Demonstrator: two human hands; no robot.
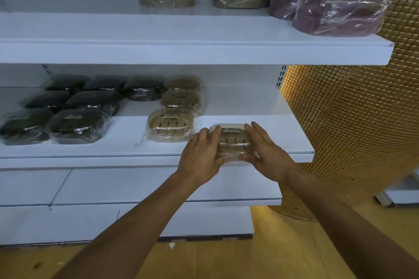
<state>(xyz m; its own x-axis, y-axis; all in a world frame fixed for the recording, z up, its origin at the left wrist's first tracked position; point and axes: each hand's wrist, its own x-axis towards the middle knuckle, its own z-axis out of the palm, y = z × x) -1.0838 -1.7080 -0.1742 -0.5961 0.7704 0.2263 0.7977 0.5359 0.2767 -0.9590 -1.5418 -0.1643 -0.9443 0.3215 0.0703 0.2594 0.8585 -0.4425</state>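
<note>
**Placing the wrapped soap dish at the shelf front**

You have the beige soap dish (pixel 233 140) (film-wrapped, slotted, with a dark label near its far edge) between both hands, just right of the frame's centre. Your left hand (pixel 199 161) grips its left end, with the fingers curled over the far rim and the thumb tucked at the near edge. Your right hand (pixel 267 154) mirrors that grip on the right end. The dish is at the front lip of the middle shelf (pixel 136 149). I cannot tell whether its base rests on the shelf or hangs just above it, because your hands cover the near edge.

This looks like the placing step. You are lining the dish up to the right of the neighbouring beige dish (pixel 171 128), which heads a column of the same kind. The black soap dishes (pixel 74 125) at the left of the frame are not involved.

Next, I judge, you need to settle it flat and square its long side with the neighbour's. Then loosen both grips without dragging the slippery film forward over the lip.
</note>
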